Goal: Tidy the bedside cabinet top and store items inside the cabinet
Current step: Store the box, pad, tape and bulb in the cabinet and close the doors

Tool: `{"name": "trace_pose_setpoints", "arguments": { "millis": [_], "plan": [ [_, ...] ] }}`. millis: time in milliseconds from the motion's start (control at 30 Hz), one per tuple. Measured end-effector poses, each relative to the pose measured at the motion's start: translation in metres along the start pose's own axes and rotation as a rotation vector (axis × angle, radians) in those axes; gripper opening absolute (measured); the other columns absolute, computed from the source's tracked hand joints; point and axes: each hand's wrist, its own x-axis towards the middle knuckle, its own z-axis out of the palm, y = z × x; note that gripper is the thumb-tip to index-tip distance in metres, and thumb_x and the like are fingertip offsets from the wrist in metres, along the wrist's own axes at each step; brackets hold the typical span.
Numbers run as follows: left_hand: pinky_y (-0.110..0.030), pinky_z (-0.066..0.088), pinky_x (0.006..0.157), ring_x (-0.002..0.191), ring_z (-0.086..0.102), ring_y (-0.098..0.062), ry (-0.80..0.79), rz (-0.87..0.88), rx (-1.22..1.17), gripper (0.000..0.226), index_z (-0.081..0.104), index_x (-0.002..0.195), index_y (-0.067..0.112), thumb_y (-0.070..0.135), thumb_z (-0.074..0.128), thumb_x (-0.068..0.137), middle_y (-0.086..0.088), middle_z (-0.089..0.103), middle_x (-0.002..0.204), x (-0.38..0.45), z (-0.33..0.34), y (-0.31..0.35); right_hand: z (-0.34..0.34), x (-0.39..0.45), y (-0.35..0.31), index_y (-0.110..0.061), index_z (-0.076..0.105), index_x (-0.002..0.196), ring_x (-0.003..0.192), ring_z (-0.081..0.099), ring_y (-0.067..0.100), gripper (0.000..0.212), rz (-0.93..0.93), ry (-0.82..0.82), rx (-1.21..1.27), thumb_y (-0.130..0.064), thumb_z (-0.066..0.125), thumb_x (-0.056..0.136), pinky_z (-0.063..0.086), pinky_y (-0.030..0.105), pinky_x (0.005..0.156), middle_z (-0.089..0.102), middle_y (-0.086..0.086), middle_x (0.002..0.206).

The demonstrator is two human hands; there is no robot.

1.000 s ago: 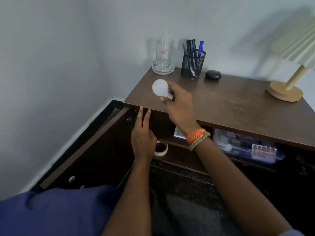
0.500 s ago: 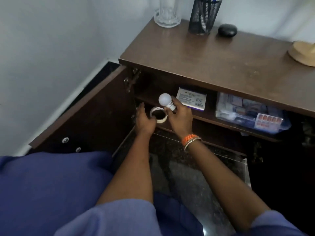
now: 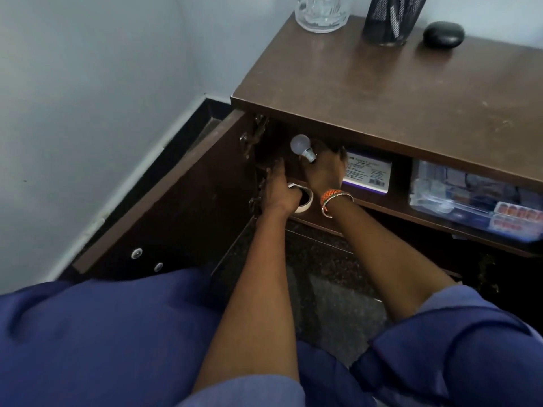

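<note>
A white light bulb [image 3: 302, 146] is inside the brown cabinet, just under the cabinet top [image 3: 396, 92], with my right hand [image 3: 324, 168] shut on its metal base. My left hand [image 3: 280, 190] reaches onto the inner shelf at the cabinet's left end and covers part of a white tape roll [image 3: 305, 202]; I cannot tell whether it grips the roll. On the cabinet top stand a glass mug [image 3: 321, 13], a black mesh pen holder [image 3: 390, 19] and a small black case [image 3: 443, 33].
The cabinet door [image 3: 176, 201] hangs open to the left, close to the wall. On the shelf lie a white and purple box [image 3: 368, 174] and a clear plastic container [image 3: 470, 198] of small items. My blue-clad knees fill the bottom of the view.
My right hand has carried the bulb from the cabinet top down into the cabinet, deeper over the shelf. My left hand moved from the door edge onto the tape roll.
</note>
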Motion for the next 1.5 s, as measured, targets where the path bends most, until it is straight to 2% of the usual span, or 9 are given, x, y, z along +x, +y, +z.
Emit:
{"name": "trace_pose_setpoints", "arguments": {
  "millis": [300,600,967,1067,1133,1233,1300,1400,1500],
  "plan": [
    [-0.038,0.015,0.119,0.147,0.008,-0.022,-0.018,0.002,-0.033,0.074,0.021,0.149,0.014,0.002,0.054,0.083,-0.005,0.013,0.159,-0.004,0.004,-0.014,0.004,0.004,0.001,-0.016,0.062,0.117,0.116,0.055,0.025,0.042,-0.041,0.04,-0.014,-0.04,0.061,0.082,0.02,0.039,0.114,0.064,0.004,0.118],
    [-0.036,0.012,0.119,0.147,0.003,-0.022,-0.014,-0.001,-0.03,0.072,0.022,0.149,0.015,0.006,0.054,0.085,-0.002,0.012,0.159,-0.003,0.006,-0.018,0.006,-0.001,0.0,-0.014,0.053,0.127,0.118,0.052,0.028,0.057,-0.018,0.027,-0.06,-0.045,0.06,0.079,0.021,0.042,0.111,0.061,0.006,0.123],
    [-0.039,0.012,0.12,0.147,0.002,-0.023,-0.025,0.003,-0.039,0.072,0.021,0.149,0.014,0.006,0.054,0.086,-0.003,0.013,0.159,-0.004,0.005,-0.019,0.0,-0.003,-0.002,-0.016,0.054,0.126,0.118,0.052,0.027,0.054,-0.033,0.001,-0.076,-0.044,0.059,0.081,0.021,0.044,0.111,0.06,0.005,0.123],
    [-0.04,0.016,0.119,0.147,0.008,-0.023,-0.003,0.013,-0.046,0.069,0.025,0.148,0.014,0.006,0.054,0.085,-0.005,0.019,0.157,-0.006,0.005,-0.018,-0.003,-0.003,-0.003,-0.017,0.053,0.128,0.12,0.05,0.027,0.055,-0.018,-0.019,-0.073,-0.045,0.06,0.08,0.019,0.046,0.113,0.058,0.004,0.126],
    [-0.042,0.028,0.115,0.141,0.027,-0.023,0.058,0.058,-0.07,0.064,0.034,0.144,0.015,0.007,0.055,0.084,-0.006,0.033,0.151,-0.011,0.005,-0.012,-0.01,-0.006,-0.006,-0.018,0.051,0.129,0.124,0.047,0.026,0.058,-0.002,-0.033,-0.045,-0.046,0.06,0.079,0.015,0.049,0.114,0.056,0.003,0.129],
    [-0.038,0.047,0.095,0.117,0.054,-0.022,0.166,0.179,-0.118,0.048,0.054,0.127,0.017,0.008,0.054,0.08,-0.006,0.057,0.127,-0.02,0.008,0.005,-0.033,-0.018,-0.012,-0.018,0.05,0.13,0.126,0.046,0.026,0.057,-0.03,-0.006,-0.039,-0.044,0.059,0.079,0.014,0.052,0.113,0.054,0.005,0.131],
    [-0.034,0.049,0.084,0.106,0.059,-0.02,0.207,0.249,-0.09,0.037,0.062,0.114,0.016,0.009,0.052,0.079,-0.005,0.063,0.115,-0.025,0.01,0.021,-0.056,-0.034,-0.013,-0.017,0.051,0.128,0.124,0.047,0.029,0.052,-0.034,0.038,-0.011,-0.036,0.06,0.081,0.016,0.052,0.113,0.055,0.009,0.128],
    [-0.025,0.041,0.068,0.089,0.062,-0.017,0.252,0.376,0.032,0.023,0.068,0.092,0.018,0.011,0.052,0.077,-0.003,0.068,0.097,-0.033,0.013,0.048,-0.097,-0.069,-0.003,-0.017,0.053,0.125,0.121,0.049,0.028,0.044,0.016,0.09,0.04,-0.025,0.06,0.083,0.022,0.051,0.112,0.056,0.009,0.125],
    [-0.026,0.043,0.06,0.074,0.062,-0.016,0.229,0.55,0.109,0.017,0.068,0.08,0.02,0.018,0.052,0.076,0.001,0.07,0.081,-0.044,0.019,0.081,-0.142,-0.108,0.016,-0.018,0.052,0.126,0.122,0.049,0.024,0.043,0.044,0.097,0.024,-0.019,0.06,0.084,0.028,0.049,0.11,0.054,0.006,0.128]
  ]
}}
